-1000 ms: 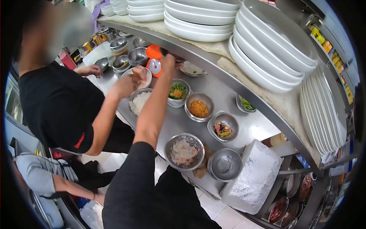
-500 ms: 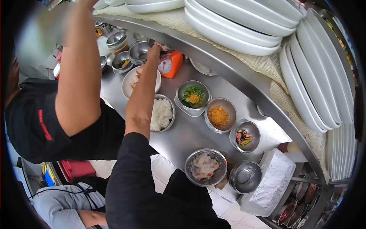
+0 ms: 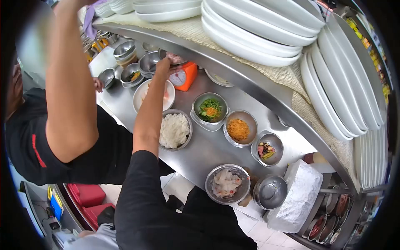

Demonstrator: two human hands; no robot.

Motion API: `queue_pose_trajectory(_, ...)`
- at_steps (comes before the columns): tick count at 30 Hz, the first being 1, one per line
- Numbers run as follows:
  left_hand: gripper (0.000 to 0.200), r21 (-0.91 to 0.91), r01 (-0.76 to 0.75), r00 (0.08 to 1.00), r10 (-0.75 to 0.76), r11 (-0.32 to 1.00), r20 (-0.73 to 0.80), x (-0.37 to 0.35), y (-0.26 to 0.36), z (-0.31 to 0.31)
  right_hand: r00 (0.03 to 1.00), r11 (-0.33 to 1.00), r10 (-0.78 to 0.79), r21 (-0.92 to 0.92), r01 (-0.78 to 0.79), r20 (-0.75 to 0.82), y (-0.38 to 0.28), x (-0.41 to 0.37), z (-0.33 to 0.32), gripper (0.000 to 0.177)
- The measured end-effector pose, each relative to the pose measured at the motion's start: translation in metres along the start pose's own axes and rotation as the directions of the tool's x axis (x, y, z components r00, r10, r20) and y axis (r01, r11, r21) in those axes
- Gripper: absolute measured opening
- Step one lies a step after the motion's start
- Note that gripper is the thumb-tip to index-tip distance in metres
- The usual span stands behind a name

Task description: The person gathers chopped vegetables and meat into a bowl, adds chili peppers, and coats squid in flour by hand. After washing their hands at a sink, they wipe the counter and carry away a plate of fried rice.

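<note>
My left hand reaches in from below at the far side of the steel counter. Its fingers are bent at the edge of a metal bowl of pale pink meat, and they seem to grip it, though they are partly hidden. This bowl is at the top of an orange dial scale. Just left stands a stack of metal bowls. Under my forearm are a white plate with pale pieces and a metal bowl of white rice. My right hand is out of view.
Bowls of chopped greens, orange shreds, mixed pieces and raw seafood line the counter. A shelf edge with stacked white plates overhangs it. A co-worker's arm is close on the left.
The view has shifted slightly. My left hand has slid a little left relative to the scale. A co-worker's hand now shows beside a small bowl at left; the grey-shirted person has moved lower.
</note>
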State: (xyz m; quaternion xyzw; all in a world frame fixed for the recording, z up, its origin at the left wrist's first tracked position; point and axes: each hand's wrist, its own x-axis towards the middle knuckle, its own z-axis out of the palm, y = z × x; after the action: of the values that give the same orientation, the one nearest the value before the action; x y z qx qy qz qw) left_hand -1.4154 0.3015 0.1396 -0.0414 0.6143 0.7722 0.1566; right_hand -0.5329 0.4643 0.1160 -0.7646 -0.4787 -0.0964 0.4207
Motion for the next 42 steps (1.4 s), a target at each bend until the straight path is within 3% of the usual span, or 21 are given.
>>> queue_pose_trajectory(3, 0.024, 0.057, -0.085, 0.995, 0.088, 0.995, -0.054, -0.011, -0.003, 0.002, 0.986, 0.991, -0.12, 0.072, 0.112, 0.114, -0.041, 0.0, -0.011, 0.03)
queue_pose_trajectory(5, 0.023, 0.109, -0.149, 0.985, 0.157, 0.983, -0.067, -0.061, 0.0, 0.016, 0.915, 0.926, -0.205, 0.372, 0.066, 0.347, -0.073, -0.014, -0.001, 0.043)
queue_pose_trajectory(6, 0.022, 0.104, -0.22, 0.969, 0.229, 0.97, -0.089, -0.08, -0.007, 0.021, 0.865, 0.844, -0.319, 0.532, 0.072, 0.387, -0.105, -0.024, 0.02, 0.017)
queue_pose_trajectory(7, 0.021, 0.099, -0.287, 0.949, 0.297, 0.953, -0.106, -0.101, -0.016, 0.027, 0.788, 0.849, -0.411, 0.508, 0.146, 0.459, -0.138, -0.03, 0.023, 0.012)
queue_pose_trajectory(9, 0.019, 0.012, -0.178, 0.983, 0.178, 0.984, -0.046, -0.174, -0.02, 0.051, 0.688, 0.698, -0.568, 0.708, 0.11, 0.453, -0.229, -0.06, 0.032, 0.012)
queue_pose_trajectory(11, 0.019, 0.08, -0.22, 0.971, 0.21, 0.972, 0.117, -0.234, -0.032, 0.068, 0.441, 0.476, -0.817, 0.866, 0.153, 0.371, -0.314, -0.083, 0.023, 0.012)
queue_pose_trajectory(13, 0.021, 0.103, -0.102, 0.975, 0.079, 0.989, 0.207, -0.287, -0.048, 0.087, 0.224, 0.355, -0.924, 0.913, 0.199, 0.31, -0.367, -0.097, 0.018, 0.019)
queue_pose_trajectory(14, 0.021, 0.126, -0.063, 0.967, 0.03, 0.99, 0.253, -0.31, -0.053, 0.098, 0.103, 0.101, -0.992, 0.935, 0.339, 0.069, -0.384, -0.1, 0.027, 0.027)
queue_pose_trajectory(16, 0.022, 0.165, -0.01, 0.94, -0.046, 0.986, 0.337, -0.35, -0.071, 0.115, -0.036, 0.128, -0.989, 0.94, 0.317, 0.147, -0.407, -0.104, 0.029, 0.034)
queue_pose_trajectory(17, 0.023, 0.167, 0.009, 0.909, -0.078, 0.986, 0.409, -0.366, -0.08, 0.122, -0.006, 0.164, -0.984, 0.927, 0.338, 0.176, -0.403, -0.104, 0.035, 0.034)
queue_pose_trajectory(19, 0.024, 0.18, 0.036, 0.846, -0.126, 0.983, 0.518, -0.393, -0.093, 0.138, -0.089, 0.161, -0.96, 0.787, 0.595, 0.264, -0.382, -0.103, 0.056, 0.037)
queue_pose_trajectory(20, 0.023, 0.186, 0.087, 0.821, -0.176, 0.979, 0.543, -0.408, -0.098, 0.147, -0.062, 0.193, -0.955, 0.765, 0.615, 0.291, -0.37, -0.093, 0.059, 0.037)
queue_pose_trajectory(22, 0.024, 0.233, 0.158, 0.769, -0.268, 0.96, 0.581, -0.425, -0.113, 0.159, -0.14, 0.403, -0.844, 0.785, 0.47, 0.517, -0.347, -0.068, 0.063, 0.037)
queue_pose_trajectory(25, 0.024, 0.28, 0.225, 0.675, -0.356, 0.933, 0.646, -0.452, -0.13, 0.176, -0.05, 0.449, -0.865, 0.816, 0.365, 0.499, -0.31, -0.03, 0.063, 0.036)
queue_pose_trajectory(26, 0.026, 0.307, 0.19, 0.65, -0.354, 0.932, 0.672, -0.459, -0.134, 0.179, 0.06, 0.555, -0.825, 0.784, 0.279, 0.563, -0.3, -0.024, 0.056, 0.034)
queue_pose_trajectory(29, 0.019, 0.287, 0.112, 0.618, -0.293, 0.951, 0.73, -0.486, -0.142, 0.199, 0.164, 0.661, -0.75, 0.726, 0.188, 0.64, -0.276, 0.005, 0.039, 0.033)
queue_pose_trajectory(34, 0.022, 0.331, 0.155, 0.528, -0.361, 0.931, 0.769, -0.514, -0.156, 0.22, 0.361, 0.662, -0.646, 0.729, -0.174, 0.673, -0.234, 0.043, 0.032, 0.021)
queue_pose_trajectory(37, 0.025, 0.37, 0.152, 0.465, -0.396, 0.917, 0.791, -0.528, -0.167, 0.227, 0.359, 0.644, -0.553, 0.659, -0.388, 0.752, -0.215, 0.063, 0.023, 0.013)
queue_pose_trajectory(38, 0.026, 0.383, 0.143, 0.455, -0.404, 0.913, 0.793, -0.533, -0.171, 0.23, 0.332, 0.581, -0.633, 0.712, -0.393, 0.7, -0.207, 0.069, 0.023, 0.014)
queue_pose_trajectory(41, 0.027, 0.415, 0.166, 0.448, -0.443, 0.895, 0.776, -0.548, -0.181, 0.237, 0.372, 0.527, -0.605, 0.704, -0.476, 0.704, -0.202, 0.085, 0.008, 0.018)
queue_pose_trajectory(42, 0.027, 0.408, 0.147, 0.438, -0.429, 0.901, 0.79, -0.551, -0.184, 0.237, 0.312, 0.523, -0.594, 0.65, -0.551, 0.742, -0.196, 0.094, 0.005, 0.021)
